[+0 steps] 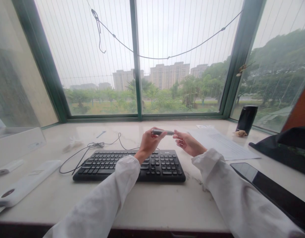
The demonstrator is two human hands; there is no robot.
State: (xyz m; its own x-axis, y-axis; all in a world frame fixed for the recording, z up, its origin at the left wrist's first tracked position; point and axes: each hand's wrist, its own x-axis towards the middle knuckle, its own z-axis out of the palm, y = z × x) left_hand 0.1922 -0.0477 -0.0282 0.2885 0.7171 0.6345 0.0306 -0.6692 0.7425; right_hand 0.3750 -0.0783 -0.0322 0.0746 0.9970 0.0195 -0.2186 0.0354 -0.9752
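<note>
Slim rod [169, 133], dark/grey, approx. horiz., raised betw. both hands over desk [164, 206]. Prob. light, stiff, smooth; may slip. Best hold: mid-length, thumb opp. fingers. L hand [150, 144]: closed on dark end. R hand [190, 143]: fingertips at grey end; gripping or just touching, can't tell. Nearby: blk keyboard [100, 167] w/ cable [96, 144]; paper [217, 142], R side.

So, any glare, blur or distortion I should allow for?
Head view: strong backlight, sky washed out beyond the window; pale reflection on the black slab's far end; edges look stretched, as with a wide lens; slim item in the left hand looks soft, fine detail unreadable.
</note>
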